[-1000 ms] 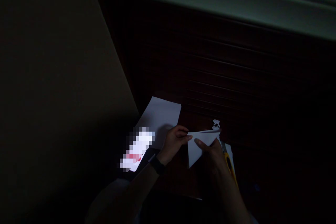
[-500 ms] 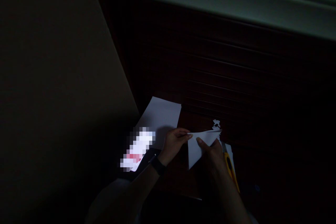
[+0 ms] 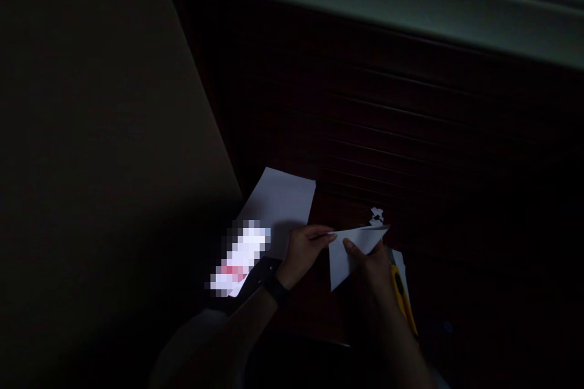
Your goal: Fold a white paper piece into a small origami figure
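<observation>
A white sheet of paper folded into a triangle (image 3: 342,261) is held up between my two hands over the dark wooden surface. My left hand (image 3: 305,250), with a dark band on its wrist, pinches the paper's upper left corner between thumb and fingers. On the paper's front face lies the thumb of my right hand (image 3: 371,264); its other fingers are behind the paper, mostly hidden. Just right of that hand is a yellow utility knife (image 3: 402,298), resting on or beside more white paper (image 3: 398,257).
A stack of white paper (image 3: 285,194) lies at the left, by the wall (image 3: 182,164). In front of it glows a phone-like screen (image 3: 241,258), blurred out. Small torn paper scraps (image 3: 376,216) sit beyond the folded paper. The room is very dark.
The folded paper and both hands have shifted very slightly to the right. Both hands keep the same hold on it.
</observation>
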The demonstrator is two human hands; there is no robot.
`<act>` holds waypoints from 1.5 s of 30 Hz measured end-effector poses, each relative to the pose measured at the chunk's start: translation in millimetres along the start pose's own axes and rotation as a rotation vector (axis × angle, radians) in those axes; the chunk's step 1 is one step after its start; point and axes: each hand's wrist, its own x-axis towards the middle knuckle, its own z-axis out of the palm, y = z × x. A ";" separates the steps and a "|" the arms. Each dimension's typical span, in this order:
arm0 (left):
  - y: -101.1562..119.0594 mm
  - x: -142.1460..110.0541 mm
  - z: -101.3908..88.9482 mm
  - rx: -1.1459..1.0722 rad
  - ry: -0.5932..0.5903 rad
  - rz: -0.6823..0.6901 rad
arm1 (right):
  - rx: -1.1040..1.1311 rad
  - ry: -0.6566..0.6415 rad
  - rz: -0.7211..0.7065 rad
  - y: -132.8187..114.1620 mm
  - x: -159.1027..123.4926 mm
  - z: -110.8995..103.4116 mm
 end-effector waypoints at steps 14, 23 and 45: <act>1.9 -2.4 1.1 0.013 0.026 0.033 | -0.052 0.041 -0.027 -0.3 -1.7 0.8; -0.8 -2.0 1.0 -0.003 0.019 0.032 | -0.110 0.077 -0.065 -7.4 -3.1 2.9; 0.3 -3.4 2.6 0.027 -0.011 0.045 | -0.025 0.040 -0.041 -3.9 -4.6 3.3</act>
